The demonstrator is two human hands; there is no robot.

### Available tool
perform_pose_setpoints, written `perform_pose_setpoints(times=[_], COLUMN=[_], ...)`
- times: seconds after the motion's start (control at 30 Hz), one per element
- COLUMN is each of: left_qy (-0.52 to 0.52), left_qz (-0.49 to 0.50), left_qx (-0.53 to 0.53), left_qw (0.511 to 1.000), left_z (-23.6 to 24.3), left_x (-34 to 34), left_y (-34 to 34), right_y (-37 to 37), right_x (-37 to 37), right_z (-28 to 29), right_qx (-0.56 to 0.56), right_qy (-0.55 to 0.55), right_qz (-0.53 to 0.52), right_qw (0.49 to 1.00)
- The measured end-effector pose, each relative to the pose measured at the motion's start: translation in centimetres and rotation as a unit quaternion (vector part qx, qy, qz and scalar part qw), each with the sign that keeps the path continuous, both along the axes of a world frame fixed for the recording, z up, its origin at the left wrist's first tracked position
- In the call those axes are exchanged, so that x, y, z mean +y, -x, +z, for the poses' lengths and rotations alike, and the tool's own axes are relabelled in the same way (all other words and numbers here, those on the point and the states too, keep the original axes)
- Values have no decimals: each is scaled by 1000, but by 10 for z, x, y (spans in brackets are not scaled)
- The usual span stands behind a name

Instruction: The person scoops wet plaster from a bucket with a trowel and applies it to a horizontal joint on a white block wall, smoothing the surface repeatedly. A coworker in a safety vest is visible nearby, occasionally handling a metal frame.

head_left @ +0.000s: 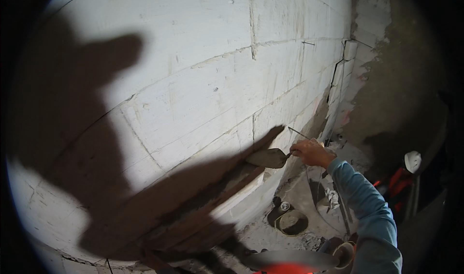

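Observation:
My right hand (311, 152) is closed round the handle of a pointed trowel (268, 158), with the blue sleeve reaching in from the lower right. The trowel's blade points left, close to the white block wall (208, 100), near a ledge low on the wall. Just above the hand, a thin rod (298, 132) slants beside the wall. What seems to be my left hand (152, 261) lies in deep shadow at the lower edge; its fingers cannot be made out.
Below stand a round bucket (293, 222) and another bucket (344, 254). A crumpled white bag (332, 199) lies among rubble. A blurred grey round shape (290, 259) with red below it fills the bottom edge. At right, a white rounded thing (413, 162) sits by red material.

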State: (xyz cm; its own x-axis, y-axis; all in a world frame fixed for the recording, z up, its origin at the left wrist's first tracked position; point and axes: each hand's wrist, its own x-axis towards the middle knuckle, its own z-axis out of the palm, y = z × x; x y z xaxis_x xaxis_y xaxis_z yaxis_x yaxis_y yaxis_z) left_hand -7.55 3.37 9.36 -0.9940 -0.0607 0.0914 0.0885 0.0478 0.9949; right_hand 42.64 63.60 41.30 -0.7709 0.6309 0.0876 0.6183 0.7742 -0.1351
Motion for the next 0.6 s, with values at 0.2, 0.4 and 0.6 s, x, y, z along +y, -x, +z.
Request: perform_pose_setpoints(times=[0.2, 0.4, 0.6], left_qy=[-14, -17, -4], left_qz=[53, 99, 131], left_qx=[-43, -79, -115], left_qw=[998, 992, 985], left_z=[68, 118, 156], left_x=[31, 62, 74], left_y=[-55, -90, -106], right_y=[-3, 1, -64], right_x=[7, -18, -57], right_z=[37, 51, -53], right_qx=[-74, -23, 141], right_qy=[145, 8, 189], right_qz=[68, 112, 170], right_qw=[984, 993, 957])
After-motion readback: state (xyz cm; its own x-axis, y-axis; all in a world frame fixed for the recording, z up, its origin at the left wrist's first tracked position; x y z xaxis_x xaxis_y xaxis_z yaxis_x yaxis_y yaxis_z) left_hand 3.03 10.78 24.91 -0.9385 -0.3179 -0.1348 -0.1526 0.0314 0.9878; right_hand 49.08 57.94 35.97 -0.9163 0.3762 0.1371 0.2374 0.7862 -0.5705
